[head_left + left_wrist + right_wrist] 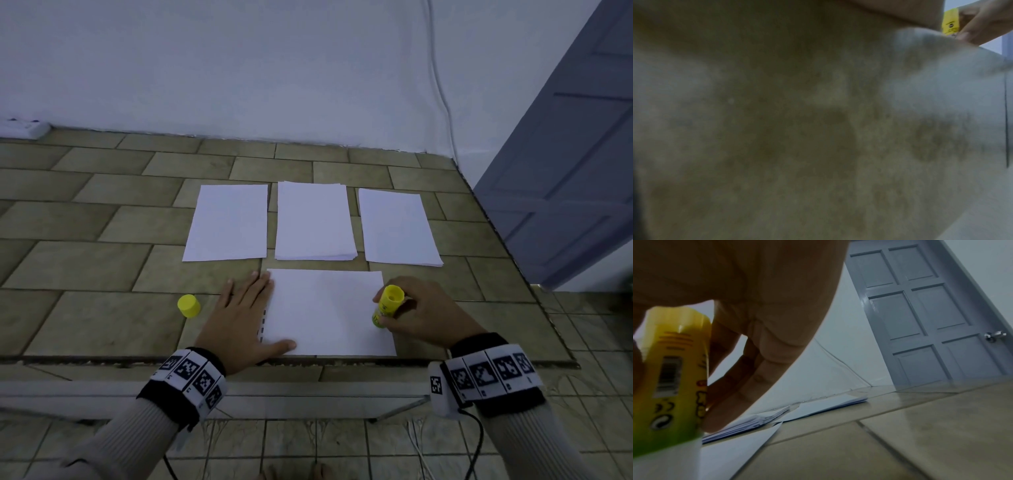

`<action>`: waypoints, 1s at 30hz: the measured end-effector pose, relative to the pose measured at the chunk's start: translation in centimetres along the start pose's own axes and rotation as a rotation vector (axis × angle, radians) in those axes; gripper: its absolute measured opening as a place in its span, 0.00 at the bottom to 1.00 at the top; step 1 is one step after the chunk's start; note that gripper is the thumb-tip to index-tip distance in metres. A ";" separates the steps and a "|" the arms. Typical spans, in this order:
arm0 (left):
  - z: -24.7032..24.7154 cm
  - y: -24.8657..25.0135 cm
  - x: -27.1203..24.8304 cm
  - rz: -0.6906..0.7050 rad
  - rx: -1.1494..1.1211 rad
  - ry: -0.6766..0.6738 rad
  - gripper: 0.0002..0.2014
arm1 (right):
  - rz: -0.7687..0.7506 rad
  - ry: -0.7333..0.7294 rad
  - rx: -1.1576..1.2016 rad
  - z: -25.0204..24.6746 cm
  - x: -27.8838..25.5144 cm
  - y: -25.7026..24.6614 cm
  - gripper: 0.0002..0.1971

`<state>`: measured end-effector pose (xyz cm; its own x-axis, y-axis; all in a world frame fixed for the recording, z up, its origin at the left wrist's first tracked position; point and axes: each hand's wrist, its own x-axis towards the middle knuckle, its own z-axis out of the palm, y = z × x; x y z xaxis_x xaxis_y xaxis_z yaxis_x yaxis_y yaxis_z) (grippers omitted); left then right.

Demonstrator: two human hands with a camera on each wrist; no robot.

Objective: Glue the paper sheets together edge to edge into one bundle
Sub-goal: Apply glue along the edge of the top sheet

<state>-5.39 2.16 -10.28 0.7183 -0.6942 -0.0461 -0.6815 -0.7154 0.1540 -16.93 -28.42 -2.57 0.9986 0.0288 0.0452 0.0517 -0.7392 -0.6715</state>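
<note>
A white sheet point(325, 311) lies near the front edge of the tiled ledge point(102, 267). My left hand point(243, 315) lies flat on the sheet's left edge, fingers straight. My right hand point(418, 311) grips a yellow glue stick point(387, 305), tip down on the sheet's right edge; the same glue stick point(672, 378) fills the left of the right wrist view. Behind lie a left sheet point(227, 222), a middle stack point(313, 221) and a right stack point(397, 228). The yellow cap point(188, 305) stands left of my left hand.
A white wall rises behind the ledge, with a cable point(442, 89) running down it. A grey panelled door point(565, 164) stands at the right. A white power strip point(24, 128) sits at the far left. Below the ledge is tiled floor point(308, 445).
</note>
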 end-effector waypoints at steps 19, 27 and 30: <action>-0.4 0.1 0.0 -0.013 0.031 -0.058 0.63 | 0.099 0.189 -0.091 -0.7 6.5 1.5 0.13; -0.4 0.1 0.0 -0.019 0.036 -0.053 0.63 | 0.380 0.016 -0.447 -2.7 5.0 1.4 0.20; -0.4 0.1 0.0 -0.019 0.037 -0.054 0.63 | 0.434 -0.130 -0.563 -2.6 4.4 1.8 0.19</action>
<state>-5.41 2.12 -9.85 0.7232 -0.6830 -0.1023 -0.6732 -0.7303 0.1163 -12.43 -31.32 -1.64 0.9229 -0.2920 -0.2509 -0.3298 -0.9358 -0.1241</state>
